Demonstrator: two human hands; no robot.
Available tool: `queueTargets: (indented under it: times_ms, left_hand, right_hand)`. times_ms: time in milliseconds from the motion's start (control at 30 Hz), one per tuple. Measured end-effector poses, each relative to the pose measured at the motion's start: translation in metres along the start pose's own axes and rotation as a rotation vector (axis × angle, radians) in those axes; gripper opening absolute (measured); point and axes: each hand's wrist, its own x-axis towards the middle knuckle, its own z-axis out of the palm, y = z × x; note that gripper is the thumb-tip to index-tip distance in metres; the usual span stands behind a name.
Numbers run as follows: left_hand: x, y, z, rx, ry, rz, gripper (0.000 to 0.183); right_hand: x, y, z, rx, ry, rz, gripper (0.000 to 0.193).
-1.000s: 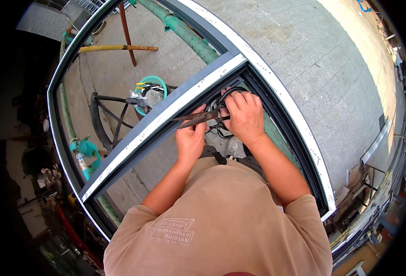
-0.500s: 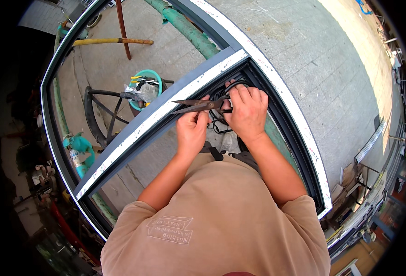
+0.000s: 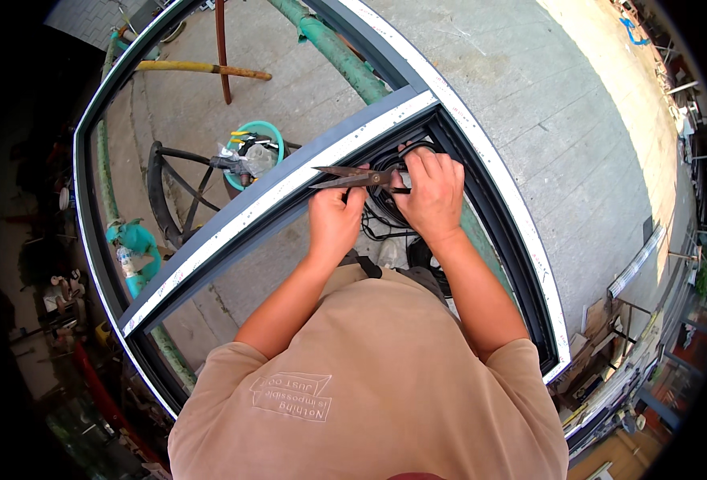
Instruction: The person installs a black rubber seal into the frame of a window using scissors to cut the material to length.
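A pair of dark, worn scissors (image 3: 361,178) is in my right hand (image 3: 432,188), its fingers closed around the handles. The blades point left and stand a little apart. My left hand (image 3: 336,218) is closed in a pinch beside the blades, near the pivot, on what looks like a thin black rubber strip. Loops of the black strip (image 3: 384,214) bunch between and below my hands, and part of it passes by my right fingers. Both hands are over the smaller opening of a large grey window frame (image 3: 493,172) faced with white film.
Beyond the frame's crossbar (image 3: 281,188), a turquoise bucket (image 3: 267,128) holds tools and plastic bags. Green pipes (image 3: 341,60) run beneath the frame, with a yellow bar (image 3: 201,69) and a black tubular stand (image 3: 161,188) nearby. Materials line the yard's right side.
The scissors' tips have shifted slightly right and up in view, and the blades look a bit closer together. More of the black loops show below my hands.
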Motion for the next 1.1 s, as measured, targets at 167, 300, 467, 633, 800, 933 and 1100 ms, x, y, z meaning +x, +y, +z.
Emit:
queueTargets:
  times_ms: [167, 300, 467, 633, 800, 933, 1100]
  left_hand:
    - [0.001, 0.001, -0.001, -0.017, -0.051, -0.129, 0.028]
    - [0.000, 0.002, 0.000, -0.044, -0.011, -0.055, 0.026]
    - [0.002, 0.000, -0.001, -0.051, -0.057, -0.099, 0.026]
    - [0.001, 0.004, 0.000, -0.025, -0.046, -0.054, 0.025]
    - [0.002, -0.001, 0.002, -0.070, -0.025, -0.058, 0.025]
    - [0.002, -0.002, 0.001, -0.049, -0.048, -0.056, 0.029]
    - [0.003, -0.006, 0.005, -0.036, -0.014, -0.007, 0.027]
  right_hand:
    - [0.007, -0.005, -0.033, 0.119, 0.040, 0.109, 0.027]
    - [0.069, -0.006, -0.089, -0.026, -0.179, 0.342, 0.038]
    - [0.111, 0.044, -0.092, -0.035, -0.313, 0.255, 0.043]
    - [0.124, 0.061, -0.075, -0.023, -0.360, 0.207, 0.042]
    - [0.118, 0.055, -0.061, -0.102, -0.228, 0.050, 0.037]
    - [0.094, 0.024, -0.061, -0.073, 0.152, -0.060, 0.032]
    - [0.014, -0.033, -0.029, 0.610, -0.186, 0.667, 0.030]
